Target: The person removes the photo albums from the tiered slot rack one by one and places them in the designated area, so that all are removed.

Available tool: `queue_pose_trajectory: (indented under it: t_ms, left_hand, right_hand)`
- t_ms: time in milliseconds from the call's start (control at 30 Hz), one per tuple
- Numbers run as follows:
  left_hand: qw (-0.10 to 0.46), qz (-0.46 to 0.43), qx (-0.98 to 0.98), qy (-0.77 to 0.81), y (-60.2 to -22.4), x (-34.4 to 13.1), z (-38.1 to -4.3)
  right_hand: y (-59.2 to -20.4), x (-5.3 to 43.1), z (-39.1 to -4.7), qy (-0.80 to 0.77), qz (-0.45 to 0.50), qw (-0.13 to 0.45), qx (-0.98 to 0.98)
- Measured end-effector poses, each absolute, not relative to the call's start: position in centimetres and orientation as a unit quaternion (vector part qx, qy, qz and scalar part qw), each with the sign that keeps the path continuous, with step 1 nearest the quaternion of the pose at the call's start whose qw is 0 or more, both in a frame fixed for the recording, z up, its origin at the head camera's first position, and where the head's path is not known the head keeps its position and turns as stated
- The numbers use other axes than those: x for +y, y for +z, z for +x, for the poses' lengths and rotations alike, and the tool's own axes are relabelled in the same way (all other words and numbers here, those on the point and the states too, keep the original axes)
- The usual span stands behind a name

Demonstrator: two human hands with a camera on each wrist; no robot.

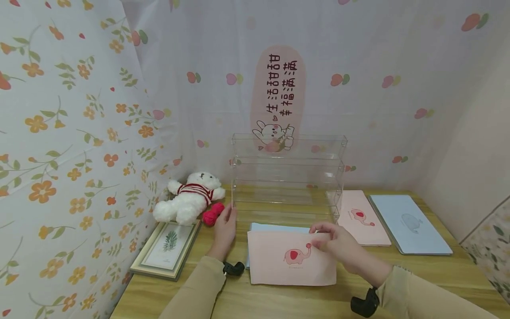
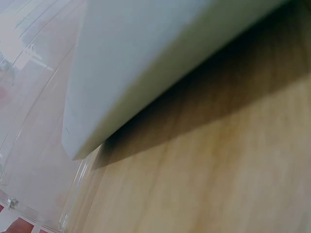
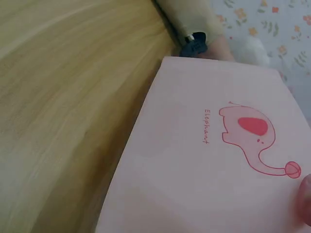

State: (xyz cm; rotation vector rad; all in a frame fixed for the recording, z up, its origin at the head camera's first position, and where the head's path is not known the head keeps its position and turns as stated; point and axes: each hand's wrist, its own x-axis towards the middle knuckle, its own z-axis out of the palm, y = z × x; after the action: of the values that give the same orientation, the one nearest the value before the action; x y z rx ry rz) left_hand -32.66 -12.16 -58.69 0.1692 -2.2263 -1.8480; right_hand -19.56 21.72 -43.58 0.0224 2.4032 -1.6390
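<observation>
A pink notebook [image 1: 279,261] with an elephant drawing and the word "Elephant" is tilted up above the wooden table [image 1: 287,305]. My right hand [image 1: 338,246] pinches its upper right edge, thumb on the front cover. Behind it, a strip of a light blue notebook [image 1: 271,227] shows; the rest is hidden. My left hand [image 1: 225,230] rests its fingers against the lower left side of a clear acrylic tiered rack [image 1: 287,173]. In the left wrist view, a pale slab-like corner [image 2: 116,73] stands close to the rack's clear panel [image 2: 39,170].
Right of the rack lie another pink elephant notebook [image 1: 368,226] and a light blue one [image 1: 412,226]. On the left are a framed leaf picture [image 1: 169,248], a white plush bear [image 1: 191,199] in a striped top and a red yarn bundle [image 1: 213,215]. Patterned cloth [image 1: 358,88] hangs behind.
</observation>
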Motion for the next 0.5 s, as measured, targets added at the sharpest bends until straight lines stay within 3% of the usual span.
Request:
queue_pose_trajectory:
  t_ms: [500]
  left_hand:
    - [0.157, 0.049, -0.77, -0.616, -57.1, -11.7, -31.2]
  right_hand:
    - [-45.8, 24.3, -20.6, -0.433, -0.161, 0.225, 0.858]
